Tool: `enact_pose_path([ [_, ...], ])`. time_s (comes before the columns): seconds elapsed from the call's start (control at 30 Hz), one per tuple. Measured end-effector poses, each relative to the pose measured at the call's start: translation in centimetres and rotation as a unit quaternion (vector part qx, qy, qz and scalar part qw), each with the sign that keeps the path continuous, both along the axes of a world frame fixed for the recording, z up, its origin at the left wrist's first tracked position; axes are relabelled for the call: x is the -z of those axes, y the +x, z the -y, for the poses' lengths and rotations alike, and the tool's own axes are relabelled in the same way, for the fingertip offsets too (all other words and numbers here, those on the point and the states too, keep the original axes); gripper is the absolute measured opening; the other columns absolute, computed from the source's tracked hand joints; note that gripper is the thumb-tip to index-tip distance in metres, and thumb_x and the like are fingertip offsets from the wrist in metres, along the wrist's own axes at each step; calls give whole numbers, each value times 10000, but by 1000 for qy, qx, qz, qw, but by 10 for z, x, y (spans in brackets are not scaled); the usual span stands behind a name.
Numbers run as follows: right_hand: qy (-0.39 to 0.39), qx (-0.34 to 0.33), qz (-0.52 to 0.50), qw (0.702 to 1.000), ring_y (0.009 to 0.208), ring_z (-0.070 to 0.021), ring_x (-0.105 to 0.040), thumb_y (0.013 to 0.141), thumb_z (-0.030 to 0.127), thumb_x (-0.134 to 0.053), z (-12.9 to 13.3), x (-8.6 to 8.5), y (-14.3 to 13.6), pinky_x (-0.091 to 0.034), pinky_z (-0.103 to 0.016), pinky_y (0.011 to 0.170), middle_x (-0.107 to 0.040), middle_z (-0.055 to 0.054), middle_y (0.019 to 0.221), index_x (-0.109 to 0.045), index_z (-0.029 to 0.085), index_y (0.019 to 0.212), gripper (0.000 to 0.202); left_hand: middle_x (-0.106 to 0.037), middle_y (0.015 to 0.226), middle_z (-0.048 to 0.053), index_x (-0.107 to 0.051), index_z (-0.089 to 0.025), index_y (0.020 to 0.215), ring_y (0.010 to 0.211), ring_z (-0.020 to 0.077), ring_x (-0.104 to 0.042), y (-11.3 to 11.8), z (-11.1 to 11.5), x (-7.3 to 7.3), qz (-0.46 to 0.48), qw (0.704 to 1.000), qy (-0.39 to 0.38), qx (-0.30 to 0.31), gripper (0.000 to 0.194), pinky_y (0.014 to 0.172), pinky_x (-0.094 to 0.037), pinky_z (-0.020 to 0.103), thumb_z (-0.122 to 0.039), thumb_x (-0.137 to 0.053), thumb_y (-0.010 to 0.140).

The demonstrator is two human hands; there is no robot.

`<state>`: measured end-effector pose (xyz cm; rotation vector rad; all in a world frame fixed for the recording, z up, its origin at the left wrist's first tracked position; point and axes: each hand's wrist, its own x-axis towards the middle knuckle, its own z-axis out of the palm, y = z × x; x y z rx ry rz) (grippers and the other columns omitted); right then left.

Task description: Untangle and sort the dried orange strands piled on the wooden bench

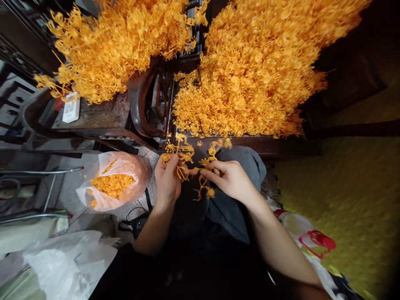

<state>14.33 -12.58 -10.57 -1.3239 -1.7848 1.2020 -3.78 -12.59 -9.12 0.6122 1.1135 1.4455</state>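
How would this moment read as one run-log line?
left hand: holds orange pieces; right hand: pinches orange sprig; left side: plastic bag with orange bits; ahead: larger orange pile

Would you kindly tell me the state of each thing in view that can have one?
Left hand: closed on orange sprigs
Right hand: pinching orange sprigs
Orange sprigs: held, dangling loose
Plastic bag: open, orange bits inside
Left orange heap: loose, uncontained
Right orange heap: loose, uncontained
White plastic sheeting: crumpled
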Motion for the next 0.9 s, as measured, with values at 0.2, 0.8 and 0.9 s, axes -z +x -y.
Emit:
enact_pose_path([
  [0.2,82,211,-146,963,520,-101,-323,933,450,-696,2,-18,12,-269,-263,521,-379,76,587,-723,208,1246,397,-749,804,-14,-521,-187,844,374,29,-506,5,2,3,-72,996,35,26,355,376,-427,166,-404,-802,859],
  [0.8,-167,190,-384,888,330,-76,-290,789,275,-616,-39,-33,14,-123,-208,318,-474,35,449,-576,220,692,119,-743,752,-13,-576,-178,852,373,24,-449,-2,2,8,-89,993,41,68,297,373,-448,171,-374,-798,873],
  [0.9,-251,104,-417,867,337,-50,-232,791,321,-634,-19,-32,-7,-112,-182,328,-446,42,440,-540,208,662,196,-739,752,-20,-571,-187,870,372,26,-445,8,-2,4,-86,993,55,61,289,374,-448,175,-380,-786,886],
])
